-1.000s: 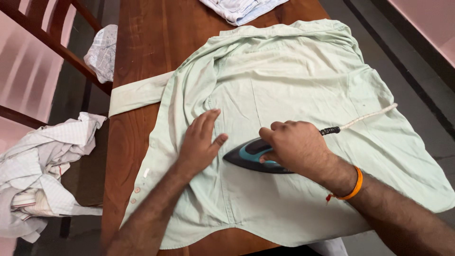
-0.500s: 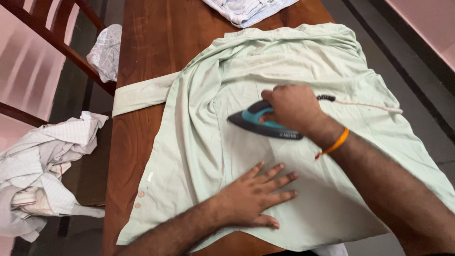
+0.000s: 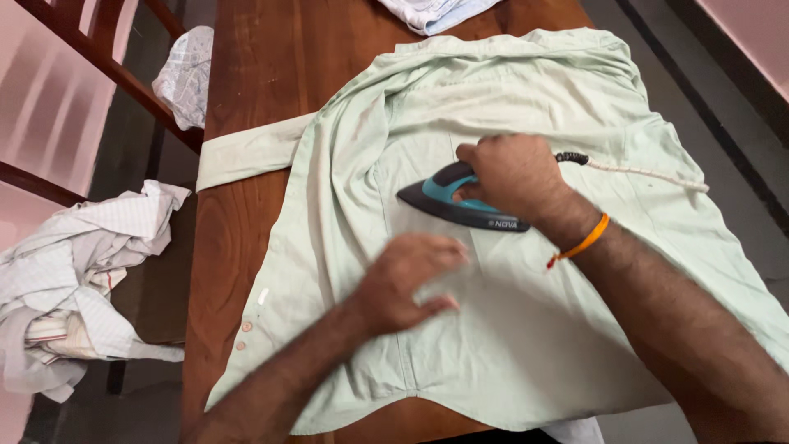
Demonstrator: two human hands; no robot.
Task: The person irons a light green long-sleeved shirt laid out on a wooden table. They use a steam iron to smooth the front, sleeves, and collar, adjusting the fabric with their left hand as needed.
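A pale green shirt [image 3: 526,99] lies spread flat over a brown wooden table [image 3: 263,90]. My right hand [image 3: 509,177] grips the handle of a black and teal iron [image 3: 448,201] that rests on the shirt's middle, nose pointing left. An orange band circles that wrist. My left hand [image 3: 407,279], blurred by motion, lies on the cloth just below the iron with fingers spread toward the right. The iron's white braided cord [image 3: 649,173] trails off to the right across the shirt.
A crumpled heap of light striped clothes [image 3: 78,279] sits on a chair at the left. Another patterned cloth [image 3: 185,74] hangs by the table's left edge. Folded whitish fabric [image 3: 431,12] lies at the table's far end. Grey floor runs along the right.
The iron has slid up and left along the shirt in my right hand. My left hand moved from beside the iron down and right, then back left across the cloth.
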